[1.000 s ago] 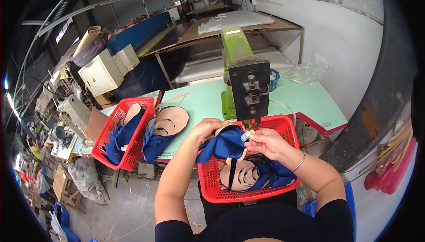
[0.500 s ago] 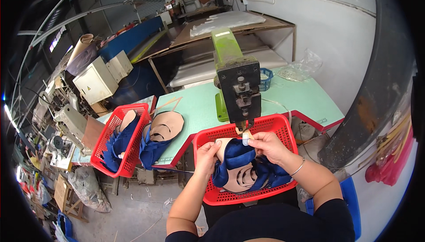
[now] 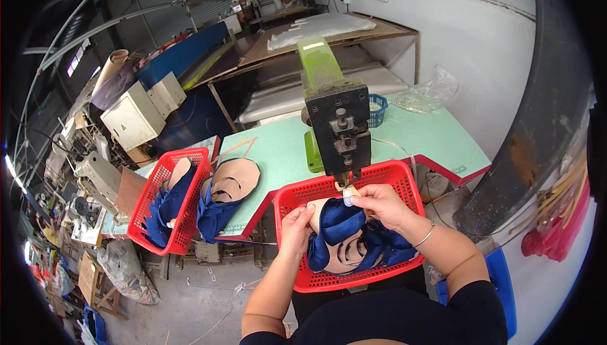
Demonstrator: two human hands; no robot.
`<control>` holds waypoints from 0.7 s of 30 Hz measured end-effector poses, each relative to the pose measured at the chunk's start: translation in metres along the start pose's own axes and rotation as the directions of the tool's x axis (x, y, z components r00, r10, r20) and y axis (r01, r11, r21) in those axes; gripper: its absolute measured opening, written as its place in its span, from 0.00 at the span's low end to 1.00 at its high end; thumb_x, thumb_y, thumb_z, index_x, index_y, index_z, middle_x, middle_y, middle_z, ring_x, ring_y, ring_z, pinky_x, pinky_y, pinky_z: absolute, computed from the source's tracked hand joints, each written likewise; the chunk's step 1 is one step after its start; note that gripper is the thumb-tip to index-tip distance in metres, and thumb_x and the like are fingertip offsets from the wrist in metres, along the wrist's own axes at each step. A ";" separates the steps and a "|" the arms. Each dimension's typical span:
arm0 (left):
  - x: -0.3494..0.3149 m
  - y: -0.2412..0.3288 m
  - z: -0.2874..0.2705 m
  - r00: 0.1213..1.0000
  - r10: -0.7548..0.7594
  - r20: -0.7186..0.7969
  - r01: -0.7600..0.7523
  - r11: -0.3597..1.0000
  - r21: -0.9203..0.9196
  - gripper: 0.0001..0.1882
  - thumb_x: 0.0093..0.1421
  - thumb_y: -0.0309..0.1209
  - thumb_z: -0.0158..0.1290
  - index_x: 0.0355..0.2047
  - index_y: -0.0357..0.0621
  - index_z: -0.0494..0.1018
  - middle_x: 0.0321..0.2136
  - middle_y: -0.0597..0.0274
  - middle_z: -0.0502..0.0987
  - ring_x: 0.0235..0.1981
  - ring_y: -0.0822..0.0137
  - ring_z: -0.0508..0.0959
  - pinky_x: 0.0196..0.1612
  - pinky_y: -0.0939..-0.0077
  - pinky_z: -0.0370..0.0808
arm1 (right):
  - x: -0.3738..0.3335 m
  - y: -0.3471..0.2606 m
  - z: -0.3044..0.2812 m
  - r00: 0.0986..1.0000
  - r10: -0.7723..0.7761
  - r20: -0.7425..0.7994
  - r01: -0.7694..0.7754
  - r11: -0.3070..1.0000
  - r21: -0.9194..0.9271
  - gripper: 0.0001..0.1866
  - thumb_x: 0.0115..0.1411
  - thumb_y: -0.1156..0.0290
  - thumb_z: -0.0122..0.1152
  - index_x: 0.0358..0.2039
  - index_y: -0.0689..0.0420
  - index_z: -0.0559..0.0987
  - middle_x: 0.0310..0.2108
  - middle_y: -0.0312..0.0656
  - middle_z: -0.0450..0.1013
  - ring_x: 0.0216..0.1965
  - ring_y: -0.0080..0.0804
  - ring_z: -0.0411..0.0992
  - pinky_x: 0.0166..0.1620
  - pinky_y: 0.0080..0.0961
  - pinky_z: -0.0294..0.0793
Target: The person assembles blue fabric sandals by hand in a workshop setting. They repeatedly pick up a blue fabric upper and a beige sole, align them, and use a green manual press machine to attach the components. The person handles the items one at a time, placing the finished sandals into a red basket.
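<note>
My left hand (image 3: 295,227) pinches the beige edge of a shoe upper (image 3: 340,221) made of shiny blue fabric with beige lining. In my right hand (image 3: 387,206), thumb and fingers grip the upper's strap end, where a small pale rectangular buckle (image 3: 348,197) shows. That end sits right beneath the head of a green and black press machine (image 3: 341,124). Below my hands, a red plastic basket (image 3: 286,206) holds more blue and beige uppers (image 3: 397,244). Whether the strap touches the machine's tip cannot be made out.
A pale green table (image 3: 272,139) with a red edge carries the machine. On its left lie stacked uppers (image 3: 235,184) beside a second red basket (image 3: 201,155). Behind the machine stand a small blue basket (image 3: 377,112) and a clear plastic bag (image 3: 436,92). A dark pillar (image 3: 515,143) rises at right.
Both hands keep their hold at nearly the same spot under the machine. The upper's blue fabric has shifted slightly, and the whole view has moved a little.
</note>
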State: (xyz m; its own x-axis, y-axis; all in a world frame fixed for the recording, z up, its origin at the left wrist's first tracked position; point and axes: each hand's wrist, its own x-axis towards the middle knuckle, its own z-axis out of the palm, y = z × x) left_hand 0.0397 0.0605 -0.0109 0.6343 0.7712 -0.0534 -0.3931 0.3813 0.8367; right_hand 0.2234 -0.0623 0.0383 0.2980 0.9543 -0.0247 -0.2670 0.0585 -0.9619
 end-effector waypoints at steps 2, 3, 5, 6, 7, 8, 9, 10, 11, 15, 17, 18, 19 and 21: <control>-0.002 -0.005 -0.001 1.000 0.014 -0.018 -0.014 1.000 -0.028 0.06 0.58 0.31 0.52 0.26 0.42 0.72 0.26 0.62 0.77 0.26 0.71 0.77 0.32 0.75 0.75 | 0.002 0.002 0.002 1.000 -0.003 -0.005 0.003 1.000 -0.014 0.07 0.54 0.71 0.61 0.30 0.61 0.77 0.20 0.30 0.70 0.18 0.12 0.63 0.21 0.12 0.60; -0.004 -0.007 0.000 0.999 0.021 -0.027 -0.022 0.999 -0.041 0.06 0.58 0.31 0.52 0.27 0.42 0.72 0.26 0.62 0.77 0.26 0.71 0.77 0.32 0.75 0.75 | 0.003 0.002 0.003 1.000 -0.009 -0.001 0.009 0.999 -0.032 0.07 0.54 0.71 0.61 0.30 0.62 0.77 0.20 0.30 0.71 0.19 0.12 0.64 0.22 0.12 0.62; -0.009 -0.011 0.005 0.999 0.014 -0.044 -0.017 0.998 -0.067 0.06 0.58 0.31 0.51 0.29 0.42 0.72 0.26 0.62 0.77 0.26 0.71 0.77 0.32 0.75 0.75 | 0.004 0.001 0.004 1.000 -0.021 0.004 0.021 0.998 -0.062 0.07 0.54 0.72 0.61 0.31 0.62 0.78 0.22 0.32 0.72 0.21 0.12 0.66 0.24 0.12 0.64; -0.011 -0.012 0.007 0.999 0.010 -0.052 -0.014 0.997 -0.079 0.06 0.59 0.32 0.51 0.30 0.42 0.72 0.26 0.62 0.77 0.26 0.71 0.77 0.32 0.74 0.75 | 0.005 0.001 0.003 0.998 -0.053 0.017 0.054 0.994 -0.092 0.07 0.53 0.72 0.61 0.31 0.62 0.78 0.23 0.32 0.73 0.22 0.12 0.66 0.25 0.12 0.65; -0.012 -0.013 0.005 1.000 0.021 0.002 -0.020 0.998 -0.057 0.09 0.59 0.32 0.50 0.34 0.40 0.72 0.29 0.61 0.77 0.30 0.71 0.77 0.35 0.75 0.75 | 0.007 0.001 0.002 0.996 -0.084 0.034 0.088 0.989 -0.122 0.07 0.53 0.72 0.62 0.31 0.63 0.78 0.23 0.33 0.73 0.23 0.13 0.67 0.26 0.12 0.66; -0.013 -0.014 0.007 0.997 0.075 -0.020 -0.075 0.997 -0.010 0.09 0.60 0.33 0.50 0.35 0.39 0.72 0.30 0.60 0.76 0.32 0.71 0.76 0.36 0.75 0.75 | 0.009 -0.001 0.001 0.992 -0.115 0.052 0.121 0.981 -0.152 0.07 0.53 0.72 0.62 0.31 0.63 0.78 0.24 0.33 0.74 0.24 0.13 0.68 0.27 0.13 0.67; -0.012 -0.016 0.011 0.991 0.129 -0.038 -0.127 0.991 0.038 0.10 0.60 0.33 0.50 0.37 0.38 0.71 0.32 0.59 0.76 0.33 0.71 0.76 0.37 0.76 0.74 | 0.009 -0.006 -0.001 0.993 -0.100 0.064 0.112 0.966 -0.231 0.08 0.53 0.72 0.62 0.31 0.64 0.78 0.25 0.34 0.74 0.26 0.14 0.69 0.29 0.13 0.68; -0.011 -0.013 0.018 0.982 0.183 -0.053 -0.178 0.980 0.087 0.12 0.60 0.33 0.49 0.39 0.37 0.71 0.33 0.59 0.76 0.35 0.72 0.75 0.38 0.76 0.74 | 0.010 -0.009 -0.004 0.993 -0.091 0.081 0.110 0.960 -0.258 0.08 0.53 0.72 0.62 0.31 0.64 0.78 0.25 0.35 0.74 0.26 0.14 0.69 0.29 0.13 0.68; -0.009 -0.006 0.021 0.975 0.223 -0.016 -0.209 0.934 0.289 0.12 0.61 0.33 0.48 0.40 0.37 0.71 0.35 0.59 0.74 0.38 0.72 0.73 0.42 0.77 0.70 | 0.012 -0.012 -0.007 0.992 -0.080 0.102 0.106 0.952 -0.286 0.08 0.53 0.72 0.62 0.31 0.64 0.78 0.25 0.35 0.74 0.26 0.14 0.69 0.29 0.13 0.68; 0.005 0.012 0.046 0.937 0.157 0.311 -0.328 0.696 0.638 0.11 0.59 0.32 0.51 0.36 0.37 0.74 0.33 0.65 0.74 0.37 0.76 0.72 0.42 0.81 0.67 | 0.016 -0.022 -0.013 0.982 -0.090 0.167 0.155 0.890 -0.430 0.10 0.54 0.70 0.61 0.32 0.64 0.79 0.25 0.35 0.75 0.27 0.15 0.69 0.32 0.15 0.69; 0.009 0.009 0.056 0.942 0.178 0.283 -0.323 0.705 0.632 0.07 0.56 0.29 0.55 0.31 0.37 0.76 0.28 0.66 0.73 0.33 0.77 0.72 0.38 0.83 0.67 | 0.016 -0.032 -0.013 0.976 -0.105 0.191 0.190 0.841 -0.507 0.10 0.54 0.69 0.61 0.33 0.63 0.79 0.25 0.35 0.75 0.28 0.16 0.69 0.33 0.17 0.70; 0.009 0.010 0.061 0.948 0.190 0.256 -0.313 0.705 0.636 0.06 0.55 0.28 0.56 0.29 0.37 0.76 0.27 0.66 0.73 0.31 0.77 0.72 0.37 0.83 0.67 | 0.015 -0.037 -0.012 0.977 -0.090 0.194 0.179 0.840 -0.512 0.11 0.54 0.67 0.61 0.32 0.63 0.79 0.24 0.35 0.75 0.27 0.16 0.69 0.32 0.16 0.70; 0.010 0.007 0.063 0.949 0.214 0.233 -0.312 0.758 0.572 0.06 0.54 0.28 0.56 0.28 0.37 0.76 0.27 0.66 0.73 0.31 0.77 0.71 0.36 0.83 0.66 | 0.014 -0.042 -0.012 0.978 -0.075 0.195 0.167 0.841 -0.514 0.12 0.54 0.66 0.61 0.32 0.63 0.79 0.24 0.34 0.74 0.26 0.16 0.69 0.32 0.16 0.70; 0.011 -0.003 0.063 0.950 0.256 0.180 -0.310 0.847 0.431 0.05 0.53 0.27 0.57 0.25 0.37 0.77 0.26 0.66 0.73 0.30 0.78 0.70 0.35 0.83 0.66 | 0.016 -0.047 -0.018 0.970 0.009 0.244 0.139 0.801 -0.583 0.13 0.54 0.64 0.62 0.31 0.63 0.79 0.22 0.33 0.73 0.25 0.15 0.68 0.30 0.16 0.69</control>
State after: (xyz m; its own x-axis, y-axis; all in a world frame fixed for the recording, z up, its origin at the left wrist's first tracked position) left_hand 0.0902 0.0357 0.0202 0.6214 0.7386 0.2614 -0.2428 -0.1356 0.9605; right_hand 0.2577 -0.0549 0.0786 0.0632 0.9974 0.0333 0.3616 0.0083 -0.9323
